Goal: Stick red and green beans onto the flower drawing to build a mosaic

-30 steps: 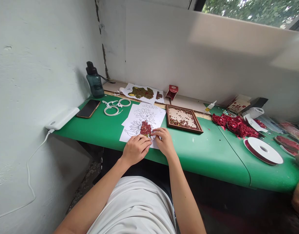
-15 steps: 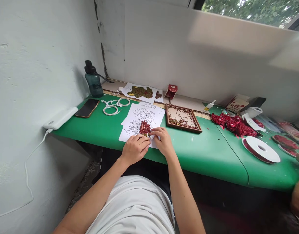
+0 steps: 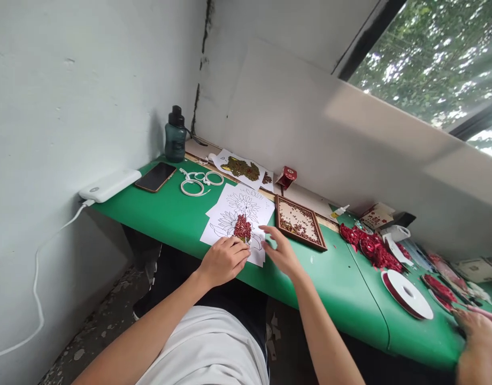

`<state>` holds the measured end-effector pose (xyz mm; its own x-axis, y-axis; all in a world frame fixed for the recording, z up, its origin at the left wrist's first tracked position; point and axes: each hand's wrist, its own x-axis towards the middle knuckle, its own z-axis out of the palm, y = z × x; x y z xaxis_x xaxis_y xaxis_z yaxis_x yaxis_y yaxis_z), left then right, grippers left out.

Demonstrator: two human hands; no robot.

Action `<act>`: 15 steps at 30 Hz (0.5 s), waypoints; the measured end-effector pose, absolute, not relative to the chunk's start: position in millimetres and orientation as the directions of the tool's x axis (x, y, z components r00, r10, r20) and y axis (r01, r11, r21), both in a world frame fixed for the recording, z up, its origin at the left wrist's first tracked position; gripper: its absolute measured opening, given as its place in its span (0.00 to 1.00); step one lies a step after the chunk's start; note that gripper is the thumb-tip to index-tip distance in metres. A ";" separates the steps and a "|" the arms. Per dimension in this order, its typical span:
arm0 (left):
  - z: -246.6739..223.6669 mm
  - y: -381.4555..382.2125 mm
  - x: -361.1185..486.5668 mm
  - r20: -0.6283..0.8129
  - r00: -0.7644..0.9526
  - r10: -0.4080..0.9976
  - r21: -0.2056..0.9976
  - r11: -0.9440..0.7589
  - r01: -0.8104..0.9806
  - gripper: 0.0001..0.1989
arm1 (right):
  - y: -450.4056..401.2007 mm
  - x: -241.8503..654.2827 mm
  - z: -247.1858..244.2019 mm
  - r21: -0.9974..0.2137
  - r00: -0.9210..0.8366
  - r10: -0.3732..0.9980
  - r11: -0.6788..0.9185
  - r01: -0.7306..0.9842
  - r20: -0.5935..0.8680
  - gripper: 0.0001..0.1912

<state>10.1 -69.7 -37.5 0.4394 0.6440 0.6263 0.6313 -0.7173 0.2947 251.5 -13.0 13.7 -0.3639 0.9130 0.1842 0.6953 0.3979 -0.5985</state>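
Observation:
On the green table lie sheets of paper [image 3: 212, 230] printed with flower outlines. A patch of red beans [image 3: 243, 226], with some green ones along its lower edge, covers part of the drawing. My left hand [image 3: 225, 260] rests at that lower edge, fingers curled together; what they hold, if anything, is hidden. To the right of the patch, my right hand [image 3: 283, 252] hovers over the paper's edge with thumb and fingers apart and nothing visible between them. Just beyond it stands a brown-framed tray [image 3: 297, 245] holding loose red and green beans.
A phone [image 3: 155, 176], white coiled cables [image 3: 192, 186], a dark bottle [image 3: 175, 136] and a white power bank [image 3: 109, 185] are at left. A bean picture [image 3: 241, 167] lies behind. Rightward are red trimmings [image 3: 376, 247], a ribbon spool [image 3: 408, 294] and another person's blurred hand [image 3: 478, 337].
My right hand has drawn away from the bean patch to the right, and its fingers have spread. My left hand stays by the patch. The head view has tilted and shifted.

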 end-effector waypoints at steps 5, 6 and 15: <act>-38.7 -68.7 9.3 0.646 0.425 0.634 0.319 -0.730 0.604 0.11 | 64.6 329.2 31.2 -0.478 -0.030 0.978 0.127 0.869 0.206 0.25; -38.7 -68.7 9.3 0.651 0.421 0.632 0.322 -0.732 0.601 0.11 | 79.2 344.5 32.5 -0.470 0.033 0.977 0.073 0.879 0.212 0.27; -43.0 -67.7 14.1 0.683 0.383 0.622 0.345 -0.737 0.582 0.11 | 140.2 392.9 15.4 -0.454 0.201 0.961 -0.095 0.886 0.191 0.27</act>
